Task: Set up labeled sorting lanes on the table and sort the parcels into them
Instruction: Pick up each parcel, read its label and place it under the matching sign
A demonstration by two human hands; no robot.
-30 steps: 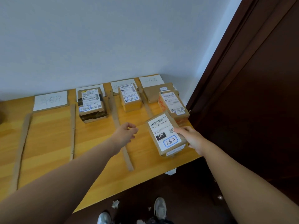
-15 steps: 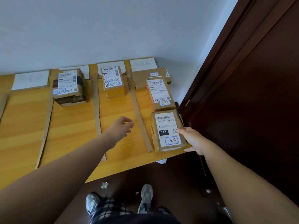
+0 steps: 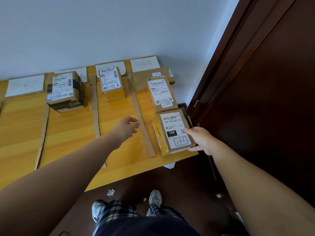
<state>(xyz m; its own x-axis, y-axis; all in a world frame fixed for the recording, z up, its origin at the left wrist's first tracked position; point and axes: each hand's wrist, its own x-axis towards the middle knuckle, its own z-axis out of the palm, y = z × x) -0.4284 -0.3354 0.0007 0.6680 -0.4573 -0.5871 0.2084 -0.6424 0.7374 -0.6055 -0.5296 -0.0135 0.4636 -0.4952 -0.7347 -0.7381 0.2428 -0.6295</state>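
Observation:
A wooden table (image 3: 68,133) is split into lanes by cardboard strips (image 3: 142,126), each headed by a white paper label (image 3: 144,64). The brown 15H parcel (image 3: 172,132) lies flat at the front of the rightmost lane. My right hand (image 3: 201,140) grips its right edge, thumb at the front corner. Behind it lie a second labelled parcel (image 3: 161,93) and a flat one (image 3: 141,82). My left hand (image 3: 127,127) hovers over the neighbouring lane, fingers loosely curled, holding nothing. That lane holds one parcel (image 3: 111,86); a black-taped parcel (image 3: 64,91) sits one lane further left.
A dark wooden door (image 3: 255,99) stands close against the table's right edge. A white wall runs behind the table. On the dark floor below lie a crumpled paper scrap (image 3: 110,192) and my shoes (image 3: 154,200). The leftmost lane shows only its label (image 3: 25,85).
The 15H parcel went from tilted across the strip to lying flat and straight in the rightmost lane. My right hand stayed on it; my left hand drew slightly away.

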